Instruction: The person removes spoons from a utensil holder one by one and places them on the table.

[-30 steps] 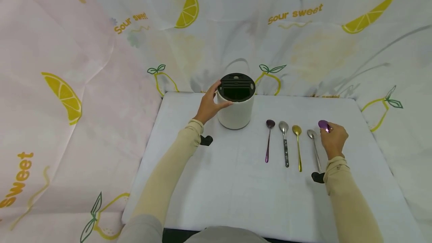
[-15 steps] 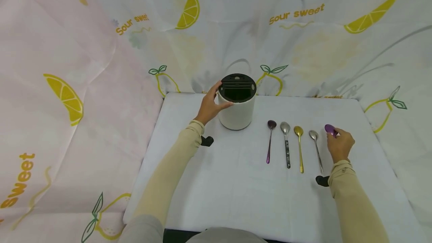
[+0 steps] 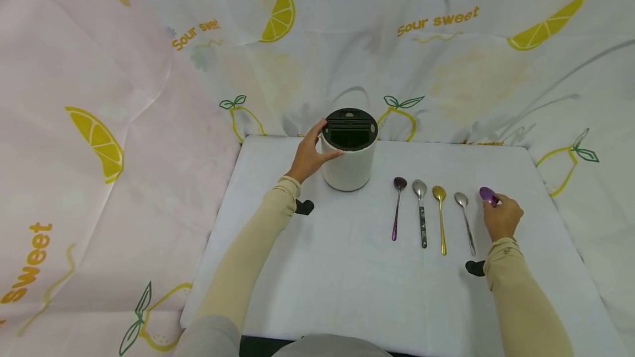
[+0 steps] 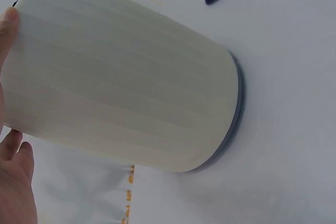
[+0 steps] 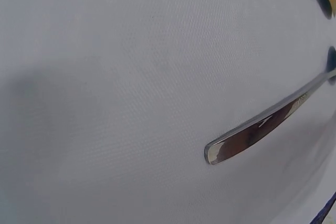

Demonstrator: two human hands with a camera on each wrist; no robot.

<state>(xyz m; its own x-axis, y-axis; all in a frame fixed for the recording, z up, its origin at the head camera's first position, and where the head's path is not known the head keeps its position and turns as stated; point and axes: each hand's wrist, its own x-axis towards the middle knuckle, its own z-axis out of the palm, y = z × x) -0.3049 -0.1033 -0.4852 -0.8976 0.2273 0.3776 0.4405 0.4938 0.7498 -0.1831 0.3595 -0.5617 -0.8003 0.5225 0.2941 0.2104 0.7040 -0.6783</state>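
My left hand (image 3: 308, 154) grips the side of a white cylindrical utensil holder (image 3: 349, 172) with a black slotted top. In the left wrist view, fingers (image 4: 7, 24) touch the pale wall of the utensil holder (image 4: 126, 77). Over the right side of the table, my right hand (image 3: 502, 217) pinches a shiny purple spoon (image 3: 488, 195), its bowl pointing away to the upper left. Most of that spoon's handle is hidden by the hand. To its left lies a silver spoon (image 3: 465, 214), whose handle end (image 5: 252, 132) shows in the right wrist view.
Further left, a gold spoon (image 3: 440, 219), a silver spoon with a patterned dark handle (image 3: 421, 219) and a dark purple spoon (image 3: 396, 208) lie in a row. All rest on a white-covered table (image 3: 357, 269). A lemon-print cloth (image 3: 327, 59) hangs behind.
My right hand has moved right and slightly nearer the body with the purple spoon. My left hand stays on the utensil holder.
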